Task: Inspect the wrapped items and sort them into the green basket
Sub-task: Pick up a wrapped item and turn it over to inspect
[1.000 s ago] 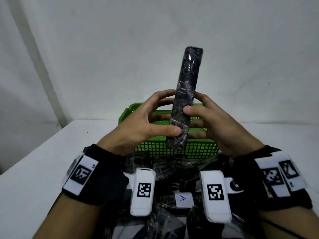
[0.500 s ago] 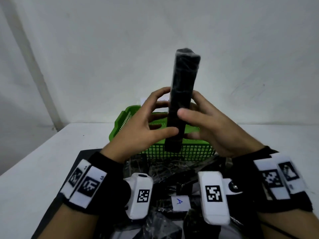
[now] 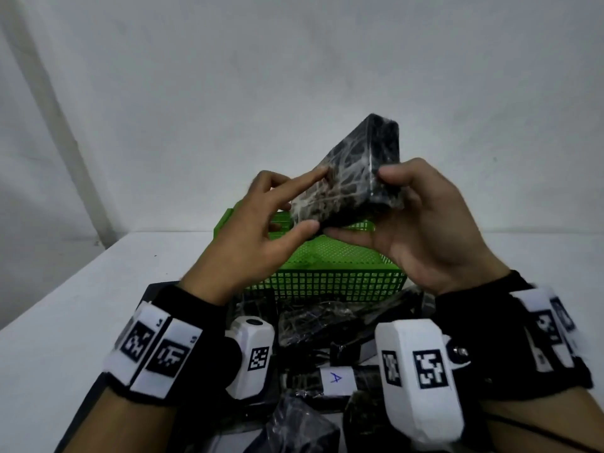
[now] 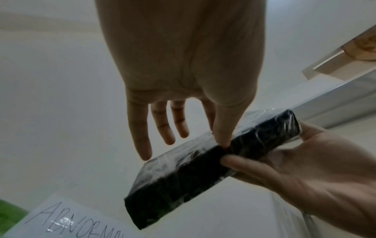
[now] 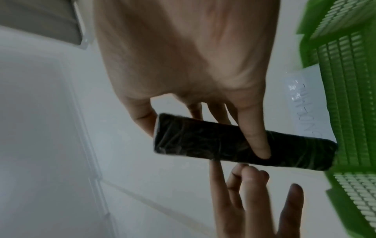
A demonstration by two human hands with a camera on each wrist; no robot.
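The left hand (image 3: 258,237) is touching the left side of the wrapped block (image 3: 351,184) with straight, spread fingers: the forefinger is lying on the upper face and the thumb is pressing the lower edge. In the left wrist view, the remaining fingers (image 4: 162,124) are extending loosely behind the block without closing on it.

The wrapped block, black and covered in crinkled clear film, is being held tilted in the air above the green basket (image 3: 327,282), with one end pointing up and away. The basket is standing on the white table (image 3: 65,315). A paper label (image 4: 67,222) with handwritten letters is lying beside the basket.

In front of the basket, a pile of further wrapped items (image 3: 313,325) is lying close to the person, along with a small white tag (image 3: 336,379) marked "A".

The right hand (image 3: 434,230) is clamping the right end of the block, with the thumb on top and the curled fingers underneath.
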